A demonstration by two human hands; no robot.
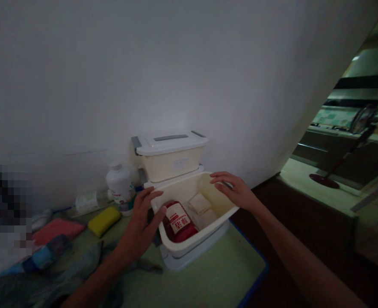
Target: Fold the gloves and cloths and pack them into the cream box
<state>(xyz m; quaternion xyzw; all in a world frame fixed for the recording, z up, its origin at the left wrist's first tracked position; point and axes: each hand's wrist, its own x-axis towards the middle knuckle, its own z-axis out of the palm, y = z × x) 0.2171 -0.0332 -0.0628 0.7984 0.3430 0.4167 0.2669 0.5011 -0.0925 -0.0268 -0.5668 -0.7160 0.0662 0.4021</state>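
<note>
A cream plastic bin (pixel 208 233) stands open on a green table (pixel 208 278), seated on its own lid. My left hand (pixel 142 222) grips the bin's left rim, fingers curled over the edge. My right hand (pixel 234 190) holds the far right rim the same way. Inside the bin lies a red bottle with a white label (pixel 178 222) and a flat pale packet (pixel 199 203). Behind it, against the wall, stands a second cream bin with a closed white lid (pixel 171 156).
A white bottle (pixel 121 186) stands left of the bins. A yellow sponge (pixel 104 220), a red cloth (pixel 57 229) and a blue-grey cloth (pixel 80 265) lie on the table's left. The blue table edge (pixel 256 273) drops off at right. A mop (pixel 333 171) stands on the floor beyond.
</note>
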